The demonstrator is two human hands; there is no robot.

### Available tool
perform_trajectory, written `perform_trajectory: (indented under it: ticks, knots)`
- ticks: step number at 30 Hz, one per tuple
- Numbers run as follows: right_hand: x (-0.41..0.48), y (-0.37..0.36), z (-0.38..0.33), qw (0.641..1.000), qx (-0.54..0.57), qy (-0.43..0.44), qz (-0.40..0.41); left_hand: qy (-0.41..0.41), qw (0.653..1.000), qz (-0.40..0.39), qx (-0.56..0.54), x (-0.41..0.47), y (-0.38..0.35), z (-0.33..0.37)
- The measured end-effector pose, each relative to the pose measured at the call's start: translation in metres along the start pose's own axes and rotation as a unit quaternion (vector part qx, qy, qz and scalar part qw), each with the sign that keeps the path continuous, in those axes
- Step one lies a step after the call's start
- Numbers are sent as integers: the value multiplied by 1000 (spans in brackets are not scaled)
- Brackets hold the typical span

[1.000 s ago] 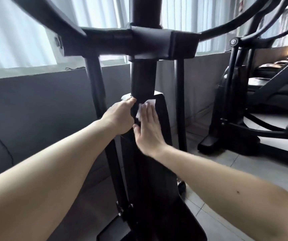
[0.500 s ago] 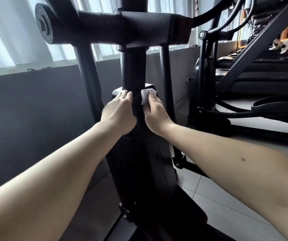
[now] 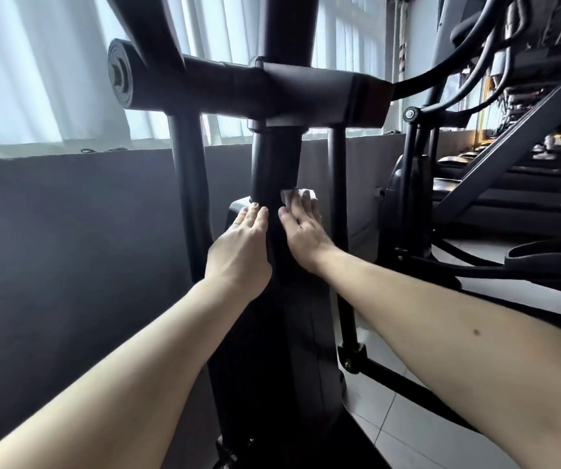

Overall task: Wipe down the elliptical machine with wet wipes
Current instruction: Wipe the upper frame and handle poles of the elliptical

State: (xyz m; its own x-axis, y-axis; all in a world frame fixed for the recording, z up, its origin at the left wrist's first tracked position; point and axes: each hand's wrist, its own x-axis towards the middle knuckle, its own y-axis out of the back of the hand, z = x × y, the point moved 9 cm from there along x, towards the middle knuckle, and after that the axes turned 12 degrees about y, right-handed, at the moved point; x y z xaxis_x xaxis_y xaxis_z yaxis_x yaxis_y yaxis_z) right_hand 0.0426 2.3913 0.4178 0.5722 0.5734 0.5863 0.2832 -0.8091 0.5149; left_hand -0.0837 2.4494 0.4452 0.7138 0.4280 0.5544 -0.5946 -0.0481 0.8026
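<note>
Half a second on, the left hand (image 3: 238,247) has kept its place against the post (image 3: 274,170), while the right hand (image 3: 302,236), then curled over the wipe (image 3: 302,193), has flattened out on it

From the left: a dark wall (image 3: 69,238) under curtained windows, then the left upright (image 3: 188,198) of the elliptical (image 3: 282,350). The left hand lies flat, fingers (image 3: 259,216) straight and together, tips on the top of the housing (image 3: 237,208) just beside the post; it holds nothing and looks to be steadying. Right of the post, the right hand presses the white wipe against the housing top with straight fingers, the wipe showing past the fingertips and touching the post's foot. Beyond it stands the right upright (image 3: 338,204), and further right a second machine (image 3: 407,204) on the tiled floor (image 3: 407,428).

As to progress, I judge the work mid-way at best: the wipe is busy at the joint where post meets housing. The crossbar (image 3: 211,86) above, both uprights and the long housing below carry no sheen or streaks that I can read, so whether they are done cannot be told. Handles and pedals lie mostly out of view and probably remain
</note>
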Motion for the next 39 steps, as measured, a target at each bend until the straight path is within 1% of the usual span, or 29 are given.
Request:
perform_trajectory:
  ticks: [2,5,6,8,10,15,18,20,22,24,26,28,32,34,37,39]
  knots:
    - [-2,-5,6,1000,-6,12,20,4,1000,10,-17,-4,-3,-1]
    - [-38,-27,36,998,14,-3,57,2,999,21,-33,-5,-5,-1]
    - [-56,-36,48,999,13,-18,47,2,999,24,-38,-5,-5,-1]
    - [-87,-50,69,998,11,-55,-4,4,998,25,-49,-6,-6,-1]
    - [-93,-47,75,997,9,-65,-36,6,998,28,-54,-7,-7,-2]
    - [-19,-6,32,1000,9,-20,0,9,997,33,-64,-8,-9,-3]
    - [5,-1,8,1000,-13,19,0,6,997,34,-63,-8,-10,-3]
    - [-7,-13,9,999,-20,44,22,9,997,35,-69,-7,-10,-4]
    - [-42,-34,19,997,-26,56,40,11,996,37,-78,-7,-10,-6]
    - [-81,-59,33,998,-46,48,7,11,996,38,-84,-8,-11,-6]
    - [-100,-70,43,998,-52,26,-35,8,996,37,-84,-9,-11,-5]
    - [-89,-62,37,998,-53,22,-38,5,996,38,-84,-8,-9,-5]
    - [-29,-27,-5,995,-64,70,-11,10,995,43,-87,-5,-9,-9]
    - [-18,-23,-12,993,-70,90,-7,13,995,45,-90,-5,-8,-9]
    - [-41,-40,-6,986,-103,133,17,15,995,36,-87,-5,-7,-8]
    - [-78,-58,5,984,-109,136,23,18,996,22,-83,-5,-8,-8]
